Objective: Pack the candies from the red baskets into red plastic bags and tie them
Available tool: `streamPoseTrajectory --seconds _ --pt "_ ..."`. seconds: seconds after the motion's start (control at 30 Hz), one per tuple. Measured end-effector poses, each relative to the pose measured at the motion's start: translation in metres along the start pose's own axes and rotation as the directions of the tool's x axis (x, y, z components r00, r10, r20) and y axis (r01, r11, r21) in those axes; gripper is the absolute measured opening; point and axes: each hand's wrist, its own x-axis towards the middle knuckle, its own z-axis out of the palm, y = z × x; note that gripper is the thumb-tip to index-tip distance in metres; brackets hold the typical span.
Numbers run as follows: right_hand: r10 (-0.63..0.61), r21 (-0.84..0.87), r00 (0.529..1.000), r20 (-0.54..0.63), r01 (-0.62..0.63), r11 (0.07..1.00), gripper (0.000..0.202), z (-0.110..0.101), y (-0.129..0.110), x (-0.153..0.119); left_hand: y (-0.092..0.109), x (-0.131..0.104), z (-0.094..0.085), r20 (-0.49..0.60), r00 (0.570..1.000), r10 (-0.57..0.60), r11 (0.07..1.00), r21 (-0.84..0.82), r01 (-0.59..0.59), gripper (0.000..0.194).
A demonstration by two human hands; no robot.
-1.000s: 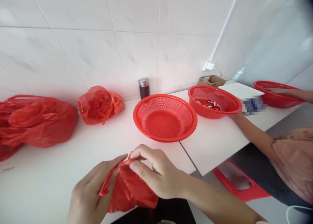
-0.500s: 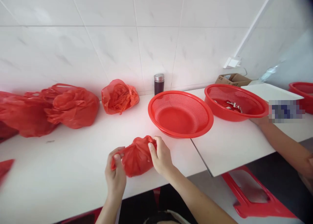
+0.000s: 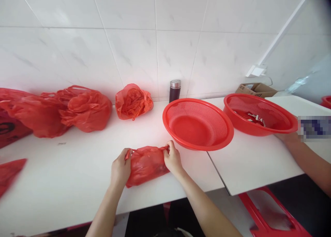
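Lying between the left hand [image 3: 121, 167] and right hand [image 3: 173, 159], the red bag [image 3: 148, 165].

Pinches red bag [image 3: 148, 166] by top corners at white table [image 3: 77, 181], using left hand [image 3: 121, 166] and right hand [image 3: 173, 159]. Beyond, shows perforated basket [image 3: 190, 130], with dark flask [image 3: 174, 92] behind, near tiled wall [image 3: 129, 50]. To right, shows second basket [image 3: 245, 127] holding small packets [image 3: 256, 119], with another person's hand [image 3: 287, 137] near rim, cardboard box [image 3: 256, 89] behind. To left, shows crumpled red plastic [image 3: 133, 102] and bulging bags [image 3: 89, 111].
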Motion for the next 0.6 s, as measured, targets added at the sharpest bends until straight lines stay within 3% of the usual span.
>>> streamPoseTrajectory --seconds 0.13,0.33,0.47,0.6 --pt "0.022 -0.18 1.0 0.013 -0.019 0.984 0.016 0.01 0.0 0.025 -0.008 0.019 0.007 0.078 0.997 -0.029 0.991 0.136 0.018 0.026" --pt "0.005 -0.338 0.999 0.047 0.011 0.941 0.015 0.028 0.001 0.058 -0.011 0.046 0.021 0.049 0.998 -0.049 0.963 0.268 0.034 0.03" --pt "0.008 -0.356 1.0 0.004 -0.006 0.935 0.013 0.032 0.003 0.06 -0.013 0.047 0.025 0.009 0.998 -0.061 0.968 0.244 0.057 0.027" --pt "0.012 -0.308 0.997 -0.073 -0.034 0.951 0.009 0.029 0.005 0.057 -0.017 0.033 0.017 -0.017 0.994 -0.111 0.987 0.112 0.112 0.025"
